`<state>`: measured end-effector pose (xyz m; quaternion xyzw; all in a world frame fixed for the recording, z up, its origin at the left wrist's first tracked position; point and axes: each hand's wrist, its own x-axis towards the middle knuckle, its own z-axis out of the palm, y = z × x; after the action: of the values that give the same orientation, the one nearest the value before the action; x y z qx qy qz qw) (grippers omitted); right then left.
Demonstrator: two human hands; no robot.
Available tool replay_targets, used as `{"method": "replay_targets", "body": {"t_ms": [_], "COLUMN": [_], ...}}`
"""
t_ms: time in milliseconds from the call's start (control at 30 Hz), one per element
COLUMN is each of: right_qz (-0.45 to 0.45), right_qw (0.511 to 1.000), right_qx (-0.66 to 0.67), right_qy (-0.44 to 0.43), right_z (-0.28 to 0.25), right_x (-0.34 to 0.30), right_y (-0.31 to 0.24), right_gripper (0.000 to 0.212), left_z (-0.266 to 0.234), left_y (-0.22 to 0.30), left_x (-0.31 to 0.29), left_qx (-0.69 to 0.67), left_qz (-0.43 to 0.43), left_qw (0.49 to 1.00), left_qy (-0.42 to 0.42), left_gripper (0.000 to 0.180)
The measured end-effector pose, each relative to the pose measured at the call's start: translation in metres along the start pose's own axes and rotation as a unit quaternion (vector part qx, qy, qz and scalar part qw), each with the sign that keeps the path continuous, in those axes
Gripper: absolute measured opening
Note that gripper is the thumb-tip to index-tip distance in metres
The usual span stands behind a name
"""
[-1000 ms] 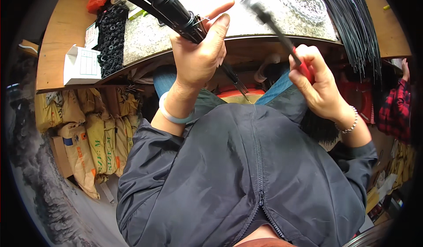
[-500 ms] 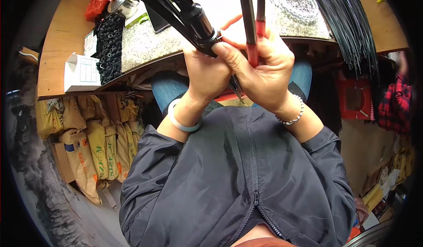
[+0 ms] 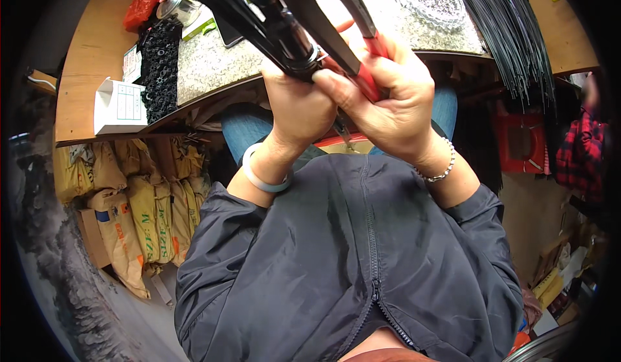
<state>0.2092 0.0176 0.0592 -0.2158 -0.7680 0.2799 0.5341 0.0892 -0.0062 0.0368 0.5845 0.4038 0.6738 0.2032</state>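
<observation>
A wooden tabletop [image 3: 81, 71] in front of me, with a pale speckled panel [image 3: 210, 74] across its middle.
On my left, a white open box [image 3: 121, 108] sits near the front edge, just beside a heap of small black parts [image 3: 160, 71]; farther back lies a red plastic bag [image 3: 142, 3]. Toward my right, a clear round dish [image 3: 435, 3] rests on the panel, near long black strips [image 3: 508, 26] whose ends hang over the edge.

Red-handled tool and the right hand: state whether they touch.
Touching. The head view shows the right hand gripping the red-handled tool, its lower red grip lying directly against the palm.
</observation>
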Motion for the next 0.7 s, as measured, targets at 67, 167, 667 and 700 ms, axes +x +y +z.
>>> {"method": "replay_targets", "body": {"t_ms": [67,167,667,700], "right_qz": [0.013,-0.012,-0.04,-0.005], "right_qw": [1.0,1.0,0.958,0.968], "right_qx": [-0.001,-0.012,-0.252,-0.209], "right_qy": [-0.012,0.005,-0.128,-0.139], "right_z": [-0.005,-0.008,-0.084,-0.087], "right_x": [0.002,0.006,0.001,-0.001], "right_y": [0.002,0.001,0.005,0.008], "right_gripper": [0.029,0.028,0.028,0.027], "left_z": [-0.001,0.003,-0.017,-0.016], "left_y": [0.006,0.004,0.002,0.003], "left_x": [0.0,0.0,0.012,0.012], "left_qx": [-0.001,-0.058,-0.02,-0.022], "left_qz": [-0.098,-0.102,-0.125,-0.124], "left_qw": [0.995,0.992,0.988,0.988], "left_qy": [0.021,0.044,0.091,0.09], "left_gripper": [0.01,0.012,0.015,0.015]}}
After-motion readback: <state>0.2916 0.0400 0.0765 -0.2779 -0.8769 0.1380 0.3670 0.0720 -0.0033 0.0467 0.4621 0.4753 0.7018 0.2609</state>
